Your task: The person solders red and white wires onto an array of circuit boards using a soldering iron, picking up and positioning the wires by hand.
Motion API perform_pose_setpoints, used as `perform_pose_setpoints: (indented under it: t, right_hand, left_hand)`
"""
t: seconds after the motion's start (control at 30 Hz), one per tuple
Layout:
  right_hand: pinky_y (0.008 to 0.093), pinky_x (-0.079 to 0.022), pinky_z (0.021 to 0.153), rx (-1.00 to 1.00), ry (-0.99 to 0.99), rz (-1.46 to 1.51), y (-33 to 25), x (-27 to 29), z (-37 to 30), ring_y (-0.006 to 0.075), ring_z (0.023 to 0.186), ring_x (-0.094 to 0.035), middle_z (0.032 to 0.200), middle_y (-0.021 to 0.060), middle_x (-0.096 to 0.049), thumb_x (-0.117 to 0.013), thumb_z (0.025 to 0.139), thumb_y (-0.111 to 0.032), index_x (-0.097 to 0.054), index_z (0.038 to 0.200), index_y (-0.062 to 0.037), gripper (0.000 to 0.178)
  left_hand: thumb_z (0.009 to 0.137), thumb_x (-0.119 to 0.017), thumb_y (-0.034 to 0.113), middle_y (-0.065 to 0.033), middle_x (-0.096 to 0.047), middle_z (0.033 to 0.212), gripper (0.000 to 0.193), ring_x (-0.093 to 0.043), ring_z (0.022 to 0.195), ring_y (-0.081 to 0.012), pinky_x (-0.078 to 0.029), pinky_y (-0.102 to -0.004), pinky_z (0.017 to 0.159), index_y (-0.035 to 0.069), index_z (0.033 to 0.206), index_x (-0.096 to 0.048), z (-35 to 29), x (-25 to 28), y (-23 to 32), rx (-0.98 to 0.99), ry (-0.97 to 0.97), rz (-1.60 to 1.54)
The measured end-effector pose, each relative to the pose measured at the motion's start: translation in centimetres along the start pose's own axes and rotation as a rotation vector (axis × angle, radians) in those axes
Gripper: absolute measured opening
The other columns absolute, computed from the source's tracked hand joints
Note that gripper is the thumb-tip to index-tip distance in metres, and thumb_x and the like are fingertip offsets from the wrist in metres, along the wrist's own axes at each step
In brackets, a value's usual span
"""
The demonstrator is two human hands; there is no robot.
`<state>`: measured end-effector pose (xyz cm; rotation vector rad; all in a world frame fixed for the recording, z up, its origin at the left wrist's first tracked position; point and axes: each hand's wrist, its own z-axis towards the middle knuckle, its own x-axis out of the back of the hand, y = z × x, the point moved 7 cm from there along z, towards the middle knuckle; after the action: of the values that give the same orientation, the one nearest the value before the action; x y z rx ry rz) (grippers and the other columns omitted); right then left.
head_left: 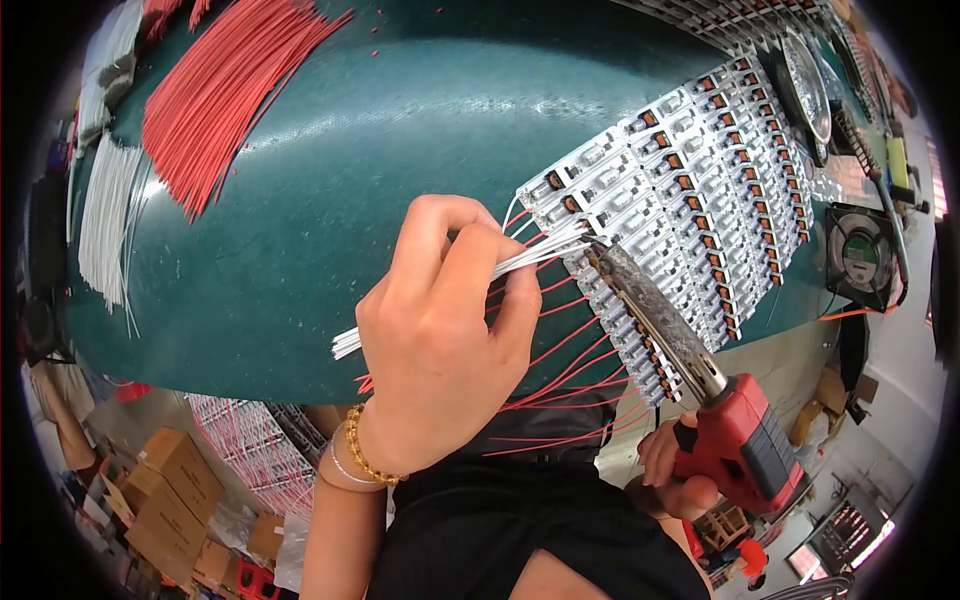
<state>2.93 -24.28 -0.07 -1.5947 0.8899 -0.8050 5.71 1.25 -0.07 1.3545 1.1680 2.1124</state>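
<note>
My left hand (450, 300) pinches a bundle of white wires (540, 252) between thumb and fingers, with their other ends showing at its left. In my right hand (672, 470) is a red-and-black soldering gun (735, 440), gripped by its handle. Its dark tip reaches the ends of the white wires at the left edge of a sheet of small circuit boards (690, 190). Whether the tip touches a wire or a pad I cannot tell. Red wires (570, 355) trail from several boards along that edge, passing partly behind my left hand.
Loose red wires (235, 90) and white wires (105, 220) lie on the green tabletop (400, 130) at the far left. A small black fan (862, 255) and a round metal lamp-like dish (805, 90) stand at the right. Cardboard boxes (175, 500) sit below the table's left side.
</note>
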Motion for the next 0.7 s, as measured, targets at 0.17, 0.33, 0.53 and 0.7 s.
perform_pose_setpoints:
  t: [0.17, 0.33, 0.53, 0.7]
  right_hand:
    - [0.0253, -0.038, 0.042, 0.036, 0.071, 0.061, 0.5, -0.4, 0.3, 0.0112, 0.039, -0.044, 0.048, -0.0021, -0.045, -0.056, 0.079, -0.069, -0.039, 0.13, 0.0069, 0.093]
    - [0.0255, -0.038, 0.041, 0.037, 0.089, 0.084, 0.7, -0.4, 0.2, 0.0111, 0.038, -0.044, 0.047, -0.0026, -0.044, -0.056, 0.079, -0.069, -0.04, 0.128, 0.007, 0.091]
    - [0.0253, -0.038, 0.04, 0.054, 0.179, 0.046, 0.0, 0.5, -0.5, 0.0108, 0.037, -0.044, 0.046, -0.0034, -0.043, -0.056, 0.079, -0.069, -0.04, 0.125, 0.0066, 0.09]
    - [0.0247, -0.039, 0.042, 0.162, -0.083, 0.203, 0.7, 0.2, -0.5, 0.0108, 0.037, -0.045, 0.046, -0.0037, -0.043, -0.055, 0.08, -0.069, -0.039, 0.125, 0.0066, 0.09]
  left_hand:
    - [0.073, -0.069, -0.002, -0.0071, -0.054, 0.085, 0.011, -0.053, 0.06, -0.0167, -0.04, -0.0284, 0.048, 0.001, 0.077, -0.059, 0.0, -0.1, 0.0, -0.022, -0.011, 0.008]
    - [0.077, -0.067, -0.001, -0.0085, -0.056, 0.089, 0.008, -0.056, 0.06, -0.0211, -0.045, -0.0308, 0.051, 0.001, 0.082, -0.061, -0.4, 0.8, 0.0, -0.097, -0.024, 0.04]
    - [0.08, -0.068, 0.0, -0.0131, -0.064, 0.078, 0.011, -0.059, 0.068, -0.0141, -0.045, -0.0243, 0.055, -0.001, 0.09, -0.065, -2.3, 4.4, 0.6, 0.158, 0.146, -0.164]
    - [0.074, -0.073, 0.001, -0.0088, -0.057, 0.082, 0.014, -0.057, 0.062, -0.0168, -0.043, -0.0267, 0.052, 0.001, 0.083, -0.062, -1.2, 0.6, 1.0, -0.022, -0.003, -0.021]
